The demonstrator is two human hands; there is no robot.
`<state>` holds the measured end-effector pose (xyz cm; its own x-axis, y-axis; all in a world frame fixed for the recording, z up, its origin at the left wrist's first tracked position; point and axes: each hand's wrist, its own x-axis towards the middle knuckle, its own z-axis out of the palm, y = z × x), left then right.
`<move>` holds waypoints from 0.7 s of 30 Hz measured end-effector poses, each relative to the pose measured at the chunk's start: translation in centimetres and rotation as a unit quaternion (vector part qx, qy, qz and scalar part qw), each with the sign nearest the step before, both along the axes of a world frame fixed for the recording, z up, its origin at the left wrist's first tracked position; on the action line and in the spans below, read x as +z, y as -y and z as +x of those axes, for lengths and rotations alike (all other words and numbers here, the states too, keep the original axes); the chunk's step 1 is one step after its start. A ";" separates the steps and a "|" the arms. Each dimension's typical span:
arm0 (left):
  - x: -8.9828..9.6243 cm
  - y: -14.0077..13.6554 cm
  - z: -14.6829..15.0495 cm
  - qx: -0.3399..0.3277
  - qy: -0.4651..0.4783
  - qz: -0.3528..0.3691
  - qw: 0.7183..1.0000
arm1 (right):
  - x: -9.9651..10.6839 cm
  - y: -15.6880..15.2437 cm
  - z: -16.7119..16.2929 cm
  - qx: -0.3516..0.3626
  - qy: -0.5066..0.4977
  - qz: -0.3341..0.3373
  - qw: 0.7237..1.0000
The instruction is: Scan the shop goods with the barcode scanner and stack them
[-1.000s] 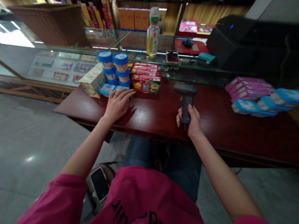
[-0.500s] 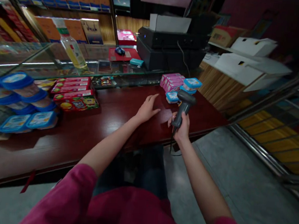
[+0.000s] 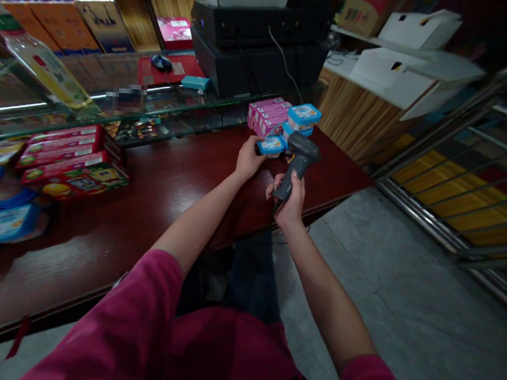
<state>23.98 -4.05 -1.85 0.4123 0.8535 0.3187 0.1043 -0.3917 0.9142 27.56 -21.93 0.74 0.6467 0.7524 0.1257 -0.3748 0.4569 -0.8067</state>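
Note:
My right hand [image 3: 291,202] is wrapped round the handle of a dark grey barcode scanner [image 3: 297,161], its head pointing up and away from me. My left hand [image 3: 249,159] grips the left side of a small plastic tub with a blue lid [image 3: 271,146], fingers behind it and thumb in front. Just beyond, two more blue-lidded tubs [image 3: 304,115] are stacked on the red-brown counter [image 3: 171,177]. A row of pink boxes [image 3: 268,116] stands beside that stack.
Red boxes [image 3: 77,164] and more blue-lidded tubs [image 3: 7,223] occupy the counter's left part. Behind is a glass display case with a bottle [image 3: 47,71] and a computer mouse [image 3: 161,62]. Black equipment [image 3: 259,61] stands at the back; a metal railing [image 3: 455,188] is on the right.
My left hand has moved forward from above the counter and closed on the nearest blue-lidded tub. The scanner stays in my right hand. The view has shifted to the right and downward.

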 end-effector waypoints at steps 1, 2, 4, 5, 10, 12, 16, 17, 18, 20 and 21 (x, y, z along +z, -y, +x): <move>0.1 -0.2 -0.5 -0.013 0.024 -0.020 0.999 | 0.1 0.1 0.1 0.007 -0.005 0.000 1.000; 0.2 -0.3 -1.1 -0.026 0.051 -0.045 0.997 | 0.1 0.2 0.2 0.019 -0.009 -0.002 1.000; 0.7 -0.5 -3.1 -0.059 0.110 -0.107 0.986 | 0.3 0.6 0.4 0.056 -0.006 -0.011 0.998; 1.0 -0.5 -4.5 -0.078 0.138 -0.143 0.977 | 0.4 0.7 0.4 0.076 -0.002 -0.018 0.997; 1.9 0.0 -13.3 -0.071 0.242 -0.325 0.911 | 0.6 -0.2 -2.4 0.166 0.001 -0.043 0.985; 2.1 0.3 -16.7 -0.029 0.276 -0.354 0.893 | 0.7 -1.5 -4.7 0.200 0.003 -0.045 0.979; 2.4 1.0 -22.0 0.034 0.335 -0.394 0.855 | 1.1 -4.6 -9.5 0.257 0.006 -0.031 0.966; 2.5 1.2 -23.0 0.043 0.345 -0.399 0.849 | 1.2 -5.3 -10.4 0.272 0.008 -0.030 0.962; 2.7 1.4 -24.0 0.048 0.351 -0.397 0.847 | 1.4 -5.9 -11.2 0.288 0.013 -0.031 0.957; 2.8 1.9 -25.6 0.048 0.349 -0.375 0.858 | 1.5 -6.5 -12.3 0.313 0.028 -0.035 0.949; 2.9 2.0 -26.2 0.043 0.348 -0.357 0.866 | 1.5 -6.6 -12.7 0.320 0.037 -0.035 0.946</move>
